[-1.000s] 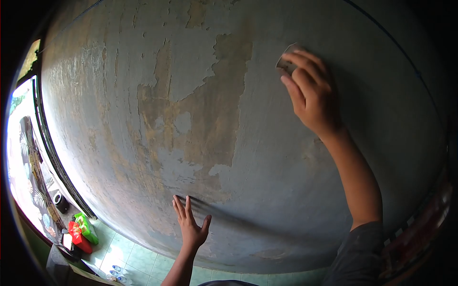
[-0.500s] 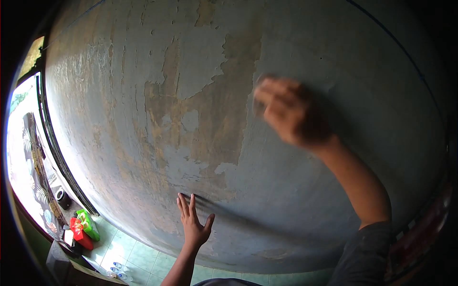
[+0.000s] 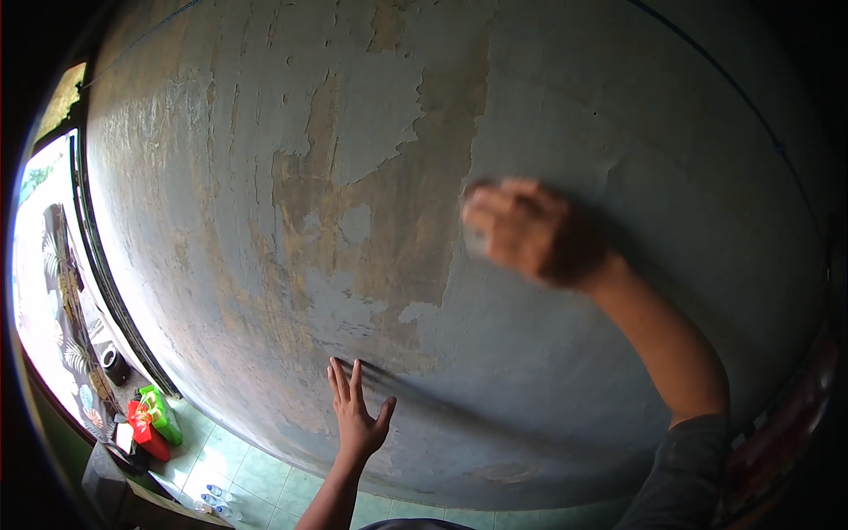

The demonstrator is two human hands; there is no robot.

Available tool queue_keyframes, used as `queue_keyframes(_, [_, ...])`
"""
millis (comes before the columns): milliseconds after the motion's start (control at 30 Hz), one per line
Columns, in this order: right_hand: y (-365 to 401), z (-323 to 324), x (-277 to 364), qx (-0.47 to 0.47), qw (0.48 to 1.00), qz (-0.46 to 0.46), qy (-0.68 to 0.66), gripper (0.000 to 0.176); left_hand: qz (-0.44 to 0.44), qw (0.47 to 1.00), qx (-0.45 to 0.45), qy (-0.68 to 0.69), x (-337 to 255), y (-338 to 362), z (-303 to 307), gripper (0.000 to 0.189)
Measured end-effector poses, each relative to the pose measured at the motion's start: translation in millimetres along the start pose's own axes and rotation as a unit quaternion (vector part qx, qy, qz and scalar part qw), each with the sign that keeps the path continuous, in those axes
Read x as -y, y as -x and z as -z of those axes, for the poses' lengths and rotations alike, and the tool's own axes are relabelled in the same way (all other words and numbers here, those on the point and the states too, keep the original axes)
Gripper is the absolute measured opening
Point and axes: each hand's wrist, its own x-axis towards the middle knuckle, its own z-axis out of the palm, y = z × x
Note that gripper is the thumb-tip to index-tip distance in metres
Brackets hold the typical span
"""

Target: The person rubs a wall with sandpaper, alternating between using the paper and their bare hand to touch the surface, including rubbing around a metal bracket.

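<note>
Two hands meet the wall [image 3: 636, 380]. The left hand [image 3: 358, 417] lies low, open and flat, fingers spread, holding nothing. Up and to its right, the blurred right hand [image 3: 530, 231] curls over a pale scrap [image 3: 473, 242], grip unclear, at the right edge of the upright peeled patch [image 3: 415, 212].

Peeling grey wall [image 3: 565, 115], green tiled floor [image 3: 265, 481] below, red pack [image 3: 147, 439], green pack [image 3: 162, 413] and small bottles [image 3: 215, 495] on it

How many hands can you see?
2. The left hand lies flat, low on the wall. The right hand, blurred, is higher up by the peeled patch. No others show.
</note>
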Motion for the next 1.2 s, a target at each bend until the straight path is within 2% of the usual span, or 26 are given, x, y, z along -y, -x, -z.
queue_keyframes(67, [-7.5,14.3,-39.7,-0.041,0.994,-0.066,0.082,0.015,-0.003,1.000,-0.001,-0.001,0.2,1.2,-1.1,0.097])
queue_keyframes(167, [-12.9,31.9,-52.5,-0.084,0.974,-0.179,0.111,0.018,-0.003,1.000,0.000,0.001,1.4,1.7,-1.1,0.097])
queue_keyframes(267, [3.1,4.3,0.2,-0.018,1.000,-0.010,0.018,0.012,0.006,1.000,0.010,0.002,-2.0,1.2,2.4,0.097])
queue_keyframes(367, [9.4,-2.0,23.7,0.047,0.987,0.083,-0.130,0.008,0.007,1.000,0.012,-0.004,-0.6,0.1,3.5,0.097])
queue_keyframes(433, [-5.8,11.5,-27.7,0.002,0.998,0.029,0.056,0.014,0.006,1.000,0.014,-0.010,0.3,1.6,2.1,0.097])
queue_keyframes(500, [-19.7,39.4,-71.8,-0.066,0.987,-0.146,0.034,0.011,0.004,1.000,0.009,-0.005,0.1,2.3,0.0,0.098])
queue_keyframes(533, [-23.0,45.8,-85.9,-0.121,0.972,-0.193,0.050,0.008,0.003,1.000,0.005,-0.003,-0.2,2.0,-0.9,0.098])
queue_keyframes(600, [-20.2,40.6,-73.3,-0.086,0.972,-0.184,0.120,0.008,0.008,1.000,0.006,-0.002,-1.1,2.5,-1.6,0.098])
queue_keyframes(667, [-7.0,10.7,-21.5,-0.041,0.996,-0.082,0.016,0.013,0.009,1.000,0.007,-0.002,-1.7,1.0,-1.1,0.098])
queue_keyframes(733, [16.2,-12.6,53.2,0.046,0.991,0.079,-0.101,0.014,0.010,1.000,0.010,-0.002,-2.0,2.1,0.4,0.098])
queue_keyframes(833, [0.0,-2.6,11.1,-0.004,0.995,0.083,0.057,0.018,0.005,1.000,0.011,-0.012,1.1,3.2,-1.7,0.099])
queue_keyframes(900, [-16.6,29.3,-64.6,-0.065,0.994,-0.063,0.054,0.012,0.002,1.000,0.000,-0.007,1.0,2.1,-4.6,0.099])
queue_keyframes(933, [-24.8,49.8,-87.3,-0.111,0.979,-0.167,0.036,0.007,0.000,1.000,-0.002,-0.006,2.1,2.6,-5.1,0.099])
queue_keyframes(967, [-24.3,60.3,-103.2,-0.136,0.952,-0.260,0.083,0.007,-0.002,1.000,-0.005,-0.002,2.3,3.8,-6.2,0.099])
queue_keyframes(1067, [-18.1,45.6,-77.5,-0.104,0.972,-0.174,0.120,0.009,-0.004,1.000,-0.012,0.005,2.5,1.8,-7.7,0.099])
queue_keyframes(1100, [-3.3,25.7,-53.3,-0.055,0.992,-0.115,0.020,0.013,-0.001,1.000,-0.009,0.004,2.8,2.2,-7.1,0.099])
queue_keyframes(1133, [2.6,5.6,-8.5,-0.049,0.997,-0.059,0.031,0.016,0.002,1.000,-0.007,0.004,2.8,3.1,-7.0,0.099])
queue_keyframes(1200, [21.3,-11.1,40.4,0.008,0.998,0.057,-0.024,0.013,0.009,1.000,0.007,0.000,3.1,4.8,-4.1,0.099])
